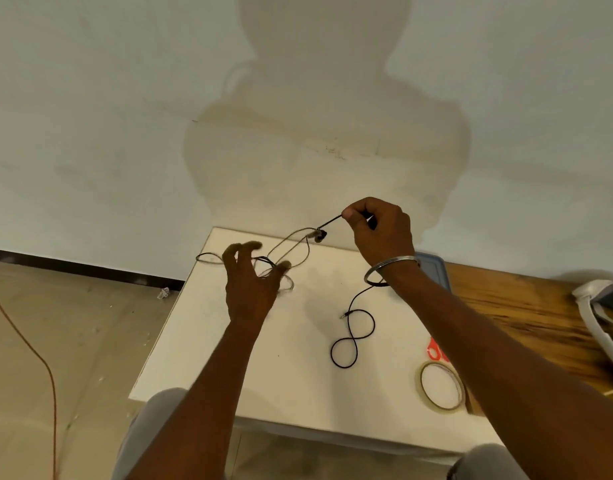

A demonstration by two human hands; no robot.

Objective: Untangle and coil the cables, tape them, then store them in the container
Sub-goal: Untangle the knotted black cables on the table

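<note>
Two cables lie on the white counter (201, 341): a black cable (354, 336) curled in a figure-eight and a pale cable (291, 244) tangled near the far edge. The right hand (381, 230) pinches the black cable's raised end; the left hand (251, 282) hovers, fingers spread, over the tangle. One tape roll (441, 386), one blue container (433, 268).

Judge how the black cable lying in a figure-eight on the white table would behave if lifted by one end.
The black cable looks thin and lies in loose curves, so it would probably hang floppy and the figure-eight would likely fall open. It seems light. Its other stretch runs up toward the right hand, so a pull may drag that part along the white table.
</note>
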